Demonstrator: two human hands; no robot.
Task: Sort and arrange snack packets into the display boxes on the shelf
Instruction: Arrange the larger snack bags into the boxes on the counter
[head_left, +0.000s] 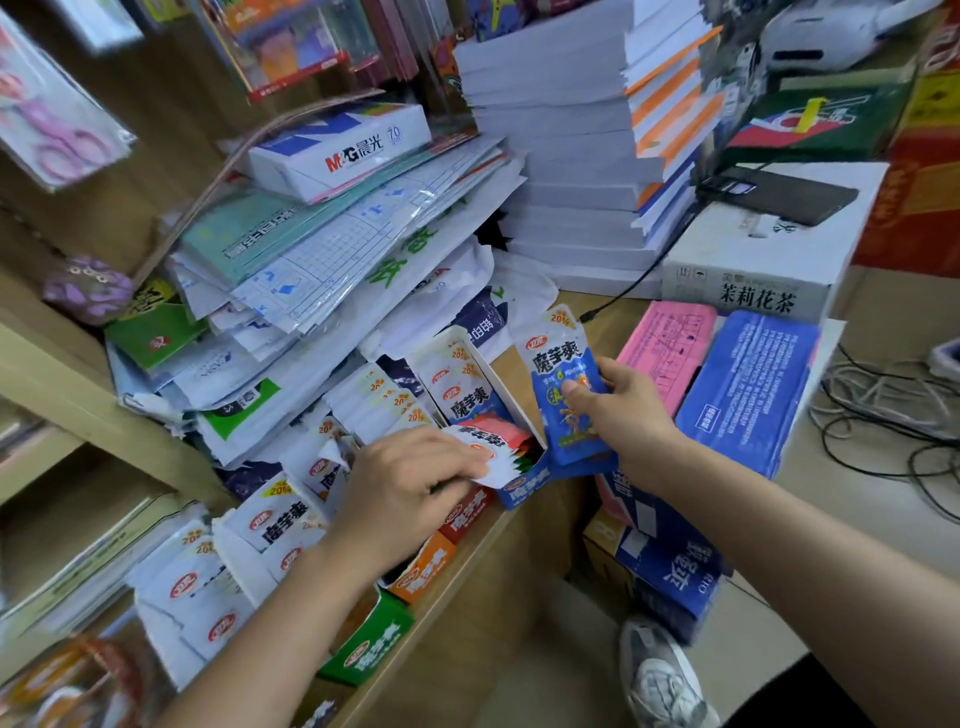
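My right hand (621, 410) pinches a blue snack packet (563, 384) and holds it upright just right of the blue display box (524, 486). That box stands open on the wooden shelf (483, 540), its white lid flap (470, 374) tilted up. My left hand (400, 488) reaches into the box and grips a red-and-white packet (488, 447) among several packets inside. Nearer me along the shelf edge stand a red box (465, 517), an orange box (423, 571) and a green box (369, 644), all with white flaps raised.
Leaning piles of notebooks and plastic-wrapped paper (322, 249) crowd behind the boxes. Tall white paper reams (566, 156) stand at the back. Right of the shelf lie a pink pack (667, 348), a blue pack (748, 389), a white tea carton (763, 249) and loose cables (893, 410).
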